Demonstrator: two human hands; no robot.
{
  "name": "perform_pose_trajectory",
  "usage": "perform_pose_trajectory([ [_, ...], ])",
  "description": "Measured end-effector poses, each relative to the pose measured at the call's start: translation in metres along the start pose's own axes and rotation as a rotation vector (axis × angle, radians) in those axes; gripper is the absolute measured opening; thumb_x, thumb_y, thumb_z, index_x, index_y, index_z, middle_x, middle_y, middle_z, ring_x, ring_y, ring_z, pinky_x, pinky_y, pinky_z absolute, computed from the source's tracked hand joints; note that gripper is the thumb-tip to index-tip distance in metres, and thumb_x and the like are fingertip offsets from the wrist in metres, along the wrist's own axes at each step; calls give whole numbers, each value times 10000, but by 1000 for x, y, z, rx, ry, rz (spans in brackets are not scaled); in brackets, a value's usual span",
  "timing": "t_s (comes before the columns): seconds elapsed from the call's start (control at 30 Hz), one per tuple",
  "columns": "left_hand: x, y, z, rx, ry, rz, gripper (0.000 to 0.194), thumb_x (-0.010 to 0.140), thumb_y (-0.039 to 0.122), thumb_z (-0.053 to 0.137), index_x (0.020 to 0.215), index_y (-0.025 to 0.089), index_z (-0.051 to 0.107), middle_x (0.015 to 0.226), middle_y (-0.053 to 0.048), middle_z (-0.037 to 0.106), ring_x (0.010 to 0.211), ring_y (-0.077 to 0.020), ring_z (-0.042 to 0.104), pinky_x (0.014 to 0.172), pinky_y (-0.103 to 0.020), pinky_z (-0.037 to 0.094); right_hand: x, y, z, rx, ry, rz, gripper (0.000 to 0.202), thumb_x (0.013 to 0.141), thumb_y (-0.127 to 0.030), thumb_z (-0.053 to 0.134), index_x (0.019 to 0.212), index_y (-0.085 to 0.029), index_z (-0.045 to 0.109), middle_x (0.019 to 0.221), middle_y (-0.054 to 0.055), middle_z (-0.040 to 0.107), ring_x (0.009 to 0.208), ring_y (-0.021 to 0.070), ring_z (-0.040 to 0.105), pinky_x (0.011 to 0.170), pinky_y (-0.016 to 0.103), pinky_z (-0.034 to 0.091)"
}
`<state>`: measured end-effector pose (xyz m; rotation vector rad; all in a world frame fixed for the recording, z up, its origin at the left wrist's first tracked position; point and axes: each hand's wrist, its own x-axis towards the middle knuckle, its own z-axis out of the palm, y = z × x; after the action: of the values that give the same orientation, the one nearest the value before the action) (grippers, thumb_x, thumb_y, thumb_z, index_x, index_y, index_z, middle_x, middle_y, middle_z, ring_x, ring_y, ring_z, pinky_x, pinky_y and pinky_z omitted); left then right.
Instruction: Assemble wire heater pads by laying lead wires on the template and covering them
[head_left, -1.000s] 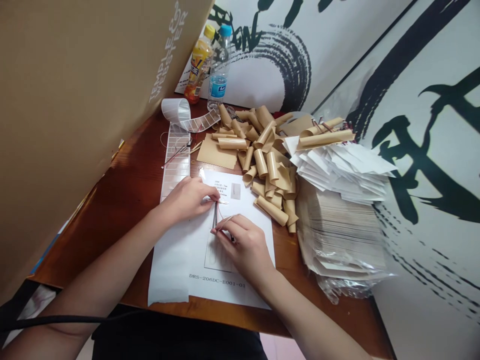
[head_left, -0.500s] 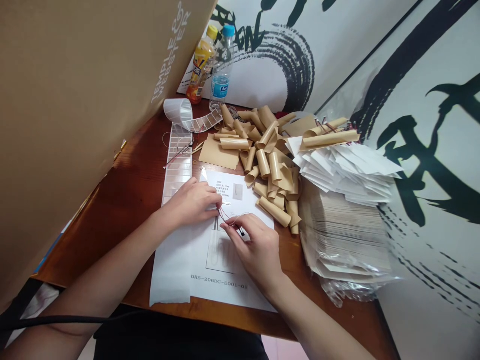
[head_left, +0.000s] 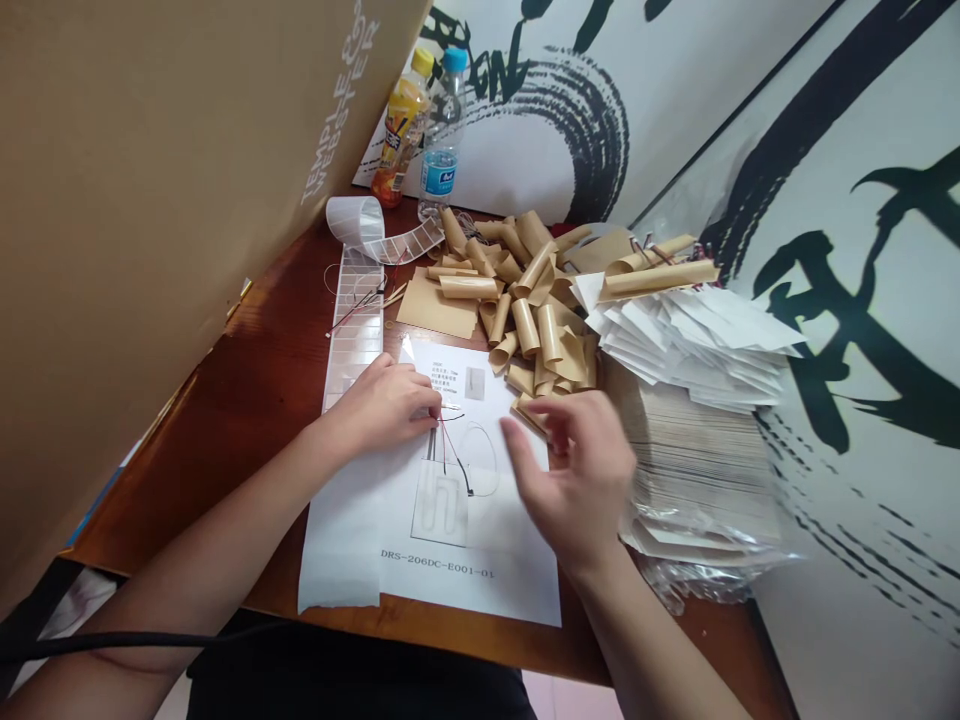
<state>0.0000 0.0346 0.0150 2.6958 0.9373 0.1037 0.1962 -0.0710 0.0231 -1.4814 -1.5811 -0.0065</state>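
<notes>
My left hand [head_left: 390, 402] is closed at the upper left of a printed sheet [head_left: 510, 560], its fingertips pinching thin wires [head_left: 445, 445]. The red and black wires run down over the sheet from those fingers, ending in a small black connector [head_left: 470, 491]. A thin pale wire loops beside them. My right hand [head_left: 577, 465] hovers over the sheet's right edge, blurred, with thumb and fingers apart and nothing between them. Just beyond it lie rolled brown paper pieces [head_left: 550, 335].
A label strip [head_left: 352, 320] runs along the sheet's left, with more wires on it. Two bottles [head_left: 439, 170] stand at the back. White papers [head_left: 690, 335] top a plastic-wrapped stack [head_left: 697, 460] on the right. A large cardboard box [head_left: 187, 150] rises at left.
My right hand has let go of the wires and moved right, its fingers opening. The wires now hang down across the sheet. My left hand has stayed in place.
</notes>
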Motion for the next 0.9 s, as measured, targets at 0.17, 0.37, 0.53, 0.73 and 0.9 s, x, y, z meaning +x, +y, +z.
perform_pose_trajectory([
  [0.17, 0, -1, 1, -1, 16, 8, 129, 909, 346, 663, 861, 269, 754, 906, 20, 743, 903, -180, 618, 802, -358, 270, -13, -6, 17, 62, -206, -191, 140, 944, -206, 630, 1080, -202, 660, 846, 48, 682, 762, 186, 603, 674, 324, 515],
  [0.37, 0, -3, 3, -3, 0, 6, 127, 909, 353, 662, 881, 279, 761, 920, 15, 743, 926, -187, 619, 812, -356, 272, -19, -3, 26, 131, -217, -214, 135, 936, -144, 620, 1051, -181, 680, 849, 66, 697, 767, 186, 618, 680, 325, 528],
  [0.53, 0, -5, 4, -40, 1, 8, 116, 907, 311, 633, 880, 285, 743, 942, 25, 744, 961, -199, 635, 833, -356, 286, -19, -6, 24, 167, -252, -227, 107, 942, -124, 587, 951, -187, 673, 835, 69, 683, 752, 180, 612, 673, 329, 512],
  [0.73, 1, -8, 1, -157, 17, -73, 322, 854, 118, 539, 1138, 258, 597, 1040, 50, 777, 982, -187, 658, 894, -359, 332, -24, -14, 24, 177, -306, -231, 116, 923, -121, 590, 851, -191, 647, 782, 54, 658, 728, 179, 575, 674, 338, 456],
  [0.9, 1, -7, 1, -125, 28, -75, 227, 887, 184, 573, 1096, 267, 601, 1034, 66, 779, 1000, -206, 637, 898, -365, 339, -34, -18, 29, 142, -383, -255, 170, 942, -149, 570, 795, -190, 646, 717, 39, 638, 699, 170, 513, 666, 333, 387],
])
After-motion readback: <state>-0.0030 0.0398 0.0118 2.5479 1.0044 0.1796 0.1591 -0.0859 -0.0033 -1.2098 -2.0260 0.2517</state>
